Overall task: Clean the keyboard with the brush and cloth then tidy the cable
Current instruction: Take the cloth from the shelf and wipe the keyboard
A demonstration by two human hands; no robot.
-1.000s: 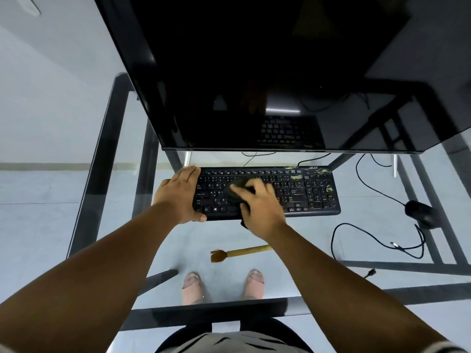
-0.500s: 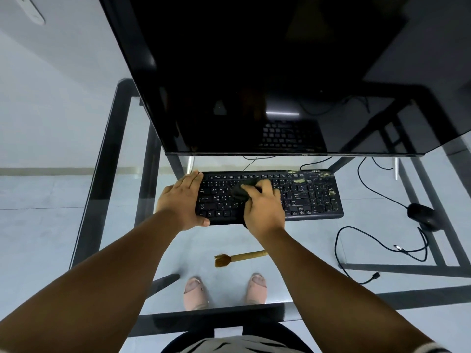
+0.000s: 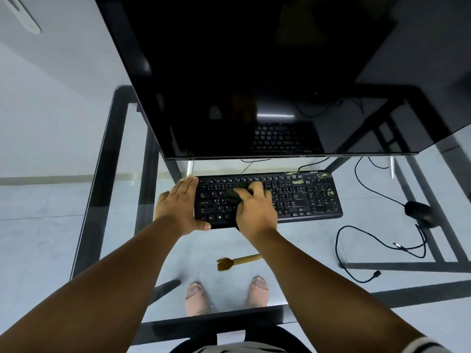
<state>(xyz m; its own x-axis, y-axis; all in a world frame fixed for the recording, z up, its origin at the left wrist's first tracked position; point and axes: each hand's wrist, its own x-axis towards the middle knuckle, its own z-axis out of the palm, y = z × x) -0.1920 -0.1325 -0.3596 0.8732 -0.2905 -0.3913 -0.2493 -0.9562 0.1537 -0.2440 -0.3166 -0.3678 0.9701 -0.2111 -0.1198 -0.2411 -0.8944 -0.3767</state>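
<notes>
A black keyboard [image 3: 303, 202] lies on the glass desk below the monitor, with greenish dirt on its right keys. My left hand [image 3: 178, 207] holds the keyboard's left end, fingers straight along the edge and thumb under the front. My right hand [image 3: 254, 207] presses a dark cloth [image 3: 233, 194] onto the left-middle keys, fingers curled over it. A wooden brush [image 3: 235, 262] lies on the glass in front of the keyboard, partly behind my right forearm. A loose black cable [image 3: 356, 256] loops on the desk at the right, its plug near the front.
A large dark monitor [image 3: 254, 85] overhangs the desk just behind the keyboard. A black mouse [image 3: 419, 214] sits at the right with its cord. The glass desk [image 3: 178, 256] has a black frame; feet in sandals show through it on the floor.
My right hand has slid the cloth slightly up and left across the keys. The left hand stays on the keyboard's left end. The view has shifted a little.
</notes>
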